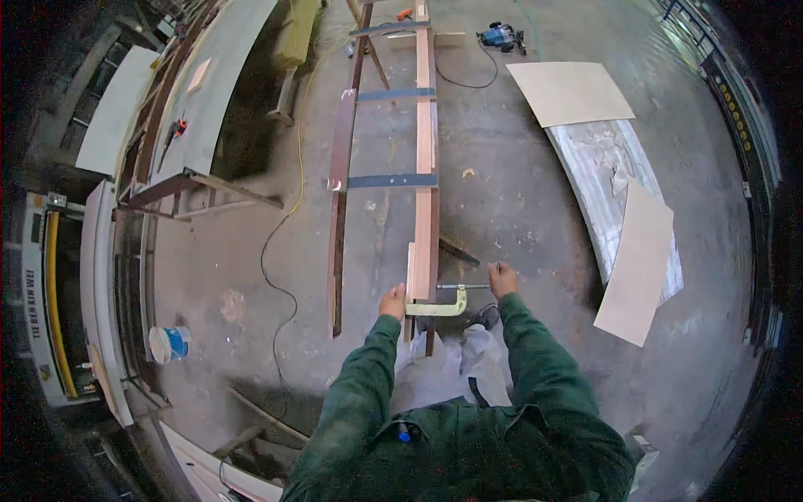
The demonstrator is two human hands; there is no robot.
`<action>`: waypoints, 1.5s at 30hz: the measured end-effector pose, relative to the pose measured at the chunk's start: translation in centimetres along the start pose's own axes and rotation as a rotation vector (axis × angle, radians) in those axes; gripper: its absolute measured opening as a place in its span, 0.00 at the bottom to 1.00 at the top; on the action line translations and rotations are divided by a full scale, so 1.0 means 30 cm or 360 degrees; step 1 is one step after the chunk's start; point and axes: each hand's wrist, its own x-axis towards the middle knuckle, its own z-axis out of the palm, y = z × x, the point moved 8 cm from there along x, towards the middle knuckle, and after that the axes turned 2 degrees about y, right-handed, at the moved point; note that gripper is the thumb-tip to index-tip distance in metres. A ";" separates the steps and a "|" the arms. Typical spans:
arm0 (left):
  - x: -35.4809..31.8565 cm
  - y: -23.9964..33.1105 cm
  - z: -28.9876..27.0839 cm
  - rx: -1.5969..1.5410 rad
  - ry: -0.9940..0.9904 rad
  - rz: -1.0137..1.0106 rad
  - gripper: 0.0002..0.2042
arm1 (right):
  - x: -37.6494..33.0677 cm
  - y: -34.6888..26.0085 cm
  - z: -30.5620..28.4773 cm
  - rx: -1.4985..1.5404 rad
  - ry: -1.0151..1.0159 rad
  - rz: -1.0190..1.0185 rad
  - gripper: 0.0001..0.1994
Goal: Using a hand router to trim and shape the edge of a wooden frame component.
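A cream-coloured C-clamp (pixel 437 309) lies across the near end of a long stack of wooden strips (pixel 427 226). Its screw points to the right. My left hand (pixel 392 302) is closed at the clamp's left end, against the side of the wood; its fingertips are partly hidden. At the outer end of the clamp's screw, my right hand (pixel 502 280) is closed with the fingers curled. The strips rest on a frame with blue-grey crossbars (pixel 393 181) and a dark left rail (pixel 338 251).
Left stands a workbench (pixel 201 125) with a red-and-black tool (pixel 177 128); a white-and-blue bucket (pixel 170 344) sits below. A cable (pixel 266 251) crosses the floor. Pale panels (pixel 640 259) lie on silvery wrapping at right. Beyond them is a blue power tool (pixel 502 37).
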 end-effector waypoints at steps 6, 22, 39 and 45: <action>-0.024 0.102 0.025 0.0274 -0.0108 -0.0009 0.26 | 0.084 0.030 -0.004 -0.0757 -0.0094 0.0125 0.22; 0.002 -0.006 0.020 0.0080 -0.0076 -0.0078 0.25 | -0.177 -0.025 -0.084 0.0535 -0.0345 0.0826 0.14; -0.051 0.027 0.014 -0.0300 -0.0123 -0.0035 0.25 | -0.143 -0.006 -0.084 -0.0173 -0.0430 -0.0440 0.10; -0.147 0.079 -0.002 -0.0822 -0.0189 -0.0279 0.21 | -0.241 -0.146 -0.107 -0.0485 -0.0797 -0.0433 0.13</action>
